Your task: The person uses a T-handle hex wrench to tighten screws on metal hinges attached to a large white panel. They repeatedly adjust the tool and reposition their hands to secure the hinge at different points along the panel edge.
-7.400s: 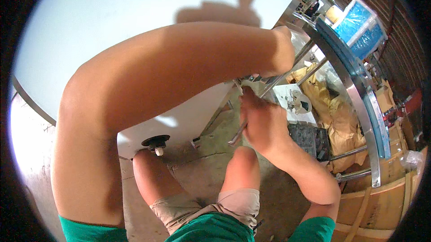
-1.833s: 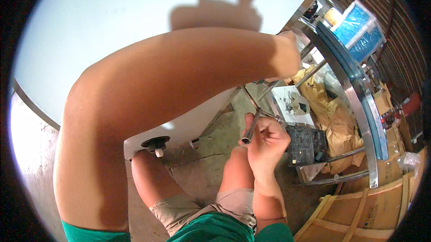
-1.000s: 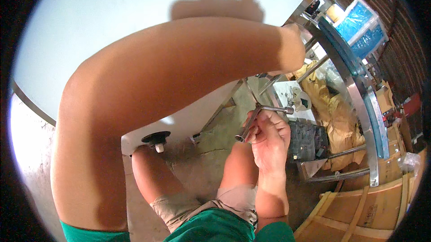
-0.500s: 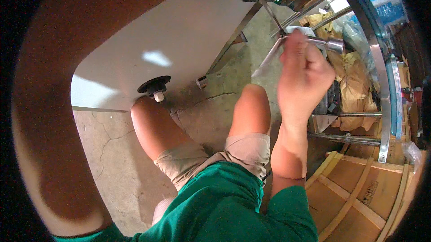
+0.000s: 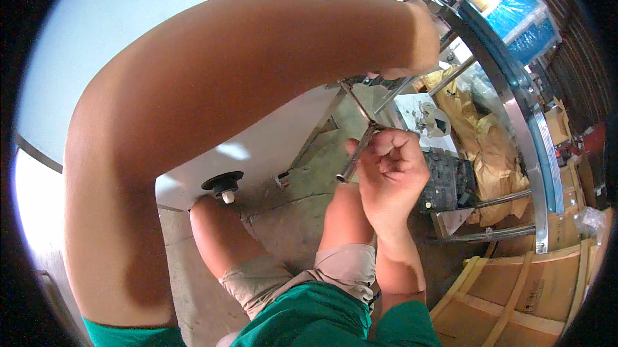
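Observation:
My right hand (image 5: 394, 170) is closed on a metal three-way socket wrench (image 5: 360, 103), its thumb by the arm that slants down toward my knee. The wrench's shaft runs up and to the left, and its far end disappears under my left forearm. My left arm reaches across the top of the view. The left hand (image 5: 421, 35) bends down beside the edge of a large white panel (image 5: 270, 134), with its fingers mostly hidden. Part of a dark metal fitting shows beneath that hand.
A black round disc with a white stub (image 5: 223, 183) sticks out of the panel by my left knee. At right stand a metal-framed rack (image 5: 524, 128) holding crumpled brown paper (image 5: 492, 154) and a wood-braced carton (image 5: 515, 292). Cracked concrete floor (image 5: 290, 202) lies below.
My right hand and the wrench have turned and moved down and left. The view has shifted, so my left forearm now covers the fitting that showed at the wrench's tip.

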